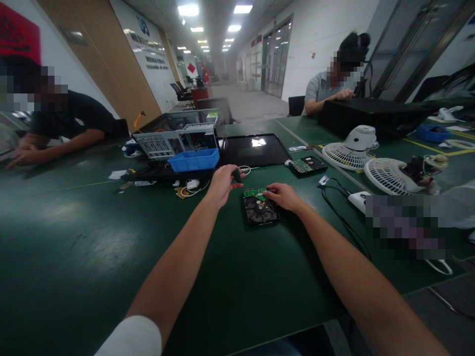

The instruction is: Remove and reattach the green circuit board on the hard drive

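Note:
A hard drive [261, 211] lies on the green table in front of me, its green circuit board [254, 193] facing up at the far end. My right hand [285, 196] is at the drive's far right corner, its fingers closed on the board's edge. Just beyond the drive's far left side is my left hand [223, 184], raised, with fingers curved and the thumb apart. The dark patch between those fingers matches the table, and I make out no object there. A second hard drive [307, 166] rests farther back to the right.
An opened computer case [163, 143] stands back left, with a blue tray [195, 160] against it. Behind the drives lies a black panel [256, 150]. To the right are fan parts [349, 148], a white power strip [359, 199] and black cables [343, 217]. Two other people sit across the table.

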Demonstrator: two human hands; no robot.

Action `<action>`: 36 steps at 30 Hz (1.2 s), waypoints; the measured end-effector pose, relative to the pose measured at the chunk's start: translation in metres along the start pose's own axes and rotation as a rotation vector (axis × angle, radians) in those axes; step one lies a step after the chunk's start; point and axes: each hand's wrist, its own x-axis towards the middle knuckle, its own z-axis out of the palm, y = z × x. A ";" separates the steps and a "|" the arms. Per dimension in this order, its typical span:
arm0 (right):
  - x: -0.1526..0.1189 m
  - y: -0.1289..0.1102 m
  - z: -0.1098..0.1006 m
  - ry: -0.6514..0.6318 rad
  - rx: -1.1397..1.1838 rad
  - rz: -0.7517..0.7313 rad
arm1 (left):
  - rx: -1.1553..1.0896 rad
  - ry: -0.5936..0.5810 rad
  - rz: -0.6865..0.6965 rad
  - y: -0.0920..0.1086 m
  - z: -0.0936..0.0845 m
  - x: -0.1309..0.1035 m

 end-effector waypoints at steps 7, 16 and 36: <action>0.000 0.000 0.001 0.015 -0.055 -0.007 | 0.072 0.008 0.047 0.002 -0.001 -0.001; 0.001 0.002 0.001 0.003 -0.035 -0.023 | 0.012 -0.031 -0.019 0.001 0.002 -0.003; 0.001 0.004 0.004 0.005 -0.014 -0.011 | 0.082 -0.077 0.014 0.005 0.005 -0.008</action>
